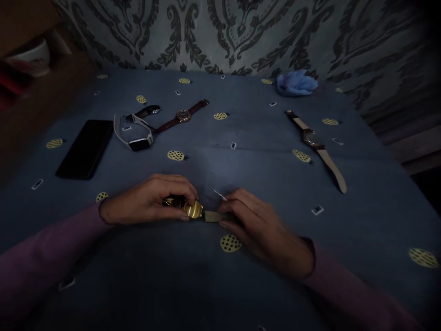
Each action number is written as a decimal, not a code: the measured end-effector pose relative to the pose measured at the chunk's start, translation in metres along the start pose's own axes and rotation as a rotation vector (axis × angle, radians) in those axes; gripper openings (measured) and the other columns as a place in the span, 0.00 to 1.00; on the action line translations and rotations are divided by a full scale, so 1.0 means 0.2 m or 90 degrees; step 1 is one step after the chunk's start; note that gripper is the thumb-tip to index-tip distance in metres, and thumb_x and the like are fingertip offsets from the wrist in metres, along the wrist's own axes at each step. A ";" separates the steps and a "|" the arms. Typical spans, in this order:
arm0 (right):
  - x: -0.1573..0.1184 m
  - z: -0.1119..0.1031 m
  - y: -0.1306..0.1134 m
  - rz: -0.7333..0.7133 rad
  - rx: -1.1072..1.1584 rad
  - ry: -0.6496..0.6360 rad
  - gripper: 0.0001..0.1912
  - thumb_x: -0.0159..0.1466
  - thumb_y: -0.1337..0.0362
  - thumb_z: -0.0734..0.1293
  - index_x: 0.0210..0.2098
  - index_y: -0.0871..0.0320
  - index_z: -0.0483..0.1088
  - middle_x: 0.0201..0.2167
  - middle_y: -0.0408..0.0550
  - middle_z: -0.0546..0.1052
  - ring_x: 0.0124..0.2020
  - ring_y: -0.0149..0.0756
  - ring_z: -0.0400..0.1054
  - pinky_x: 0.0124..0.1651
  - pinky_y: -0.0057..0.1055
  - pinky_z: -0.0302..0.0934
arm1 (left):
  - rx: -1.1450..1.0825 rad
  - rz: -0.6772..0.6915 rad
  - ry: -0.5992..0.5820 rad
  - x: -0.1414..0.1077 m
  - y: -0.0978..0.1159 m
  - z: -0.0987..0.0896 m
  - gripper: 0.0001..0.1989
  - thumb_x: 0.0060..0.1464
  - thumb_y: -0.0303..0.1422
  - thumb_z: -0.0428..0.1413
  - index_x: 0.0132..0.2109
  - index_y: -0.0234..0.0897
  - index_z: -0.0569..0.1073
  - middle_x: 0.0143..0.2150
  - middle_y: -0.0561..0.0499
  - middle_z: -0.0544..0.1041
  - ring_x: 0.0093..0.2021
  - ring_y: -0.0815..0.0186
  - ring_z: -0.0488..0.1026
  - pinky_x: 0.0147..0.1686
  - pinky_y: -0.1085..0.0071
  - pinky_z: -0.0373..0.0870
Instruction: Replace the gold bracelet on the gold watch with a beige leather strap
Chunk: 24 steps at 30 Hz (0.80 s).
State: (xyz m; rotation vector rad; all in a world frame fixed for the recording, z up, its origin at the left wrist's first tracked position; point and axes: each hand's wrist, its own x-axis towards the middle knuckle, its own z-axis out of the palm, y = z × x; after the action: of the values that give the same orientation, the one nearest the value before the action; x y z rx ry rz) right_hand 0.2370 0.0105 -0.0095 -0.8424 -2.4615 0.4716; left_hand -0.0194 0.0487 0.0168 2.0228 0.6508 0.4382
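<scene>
A gold-coloured wristwatch (193,210) lies between my hands near the middle of the table, its shiny plain gold face of the case turned up. My left hand (155,198) grips the case and the dark strap side, fingers closed. My right hand (257,220) is closed around a thin metal tool (219,195) with a slim pointed tip, which sticks out to the upper left. The fingers of that hand also rest at the watch's greyish strap (212,216), whose far end they hide. The tool's tip is apart from the watch case.
At the left are a black phone (86,149), a smartwatch with a pale band (140,144), a black watch (149,111) and a brown-strapped watch (183,116). Another watch (313,139) lies right, a crumpled blue cloth (296,83) by the wall. Pineapple-patterned tablecloth (255,170) covers the table.
</scene>
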 end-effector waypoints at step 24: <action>0.01 0.01 0.01 -0.003 0.006 0.001 0.05 0.70 0.67 0.60 0.38 0.60 0.66 0.32 0.50 0.71 0.33 0.37 0.65 0.33 0.32 0.65 | -0.008 -0.006 -0.004 0.01 0.00 0.00 0.04 0.57 0.29 0.60 0.40 0.33 0.75 0.43 0.47 0.77 0.42 0.66 0.75 0.43 0.69 0.72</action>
State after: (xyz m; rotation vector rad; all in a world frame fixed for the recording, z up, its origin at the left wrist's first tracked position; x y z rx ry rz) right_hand 0.2353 0.0139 -0.0110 -0.8325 -2.4576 0.4801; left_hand -0.0186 0.0503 0.0175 2.0077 0.6514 0.4291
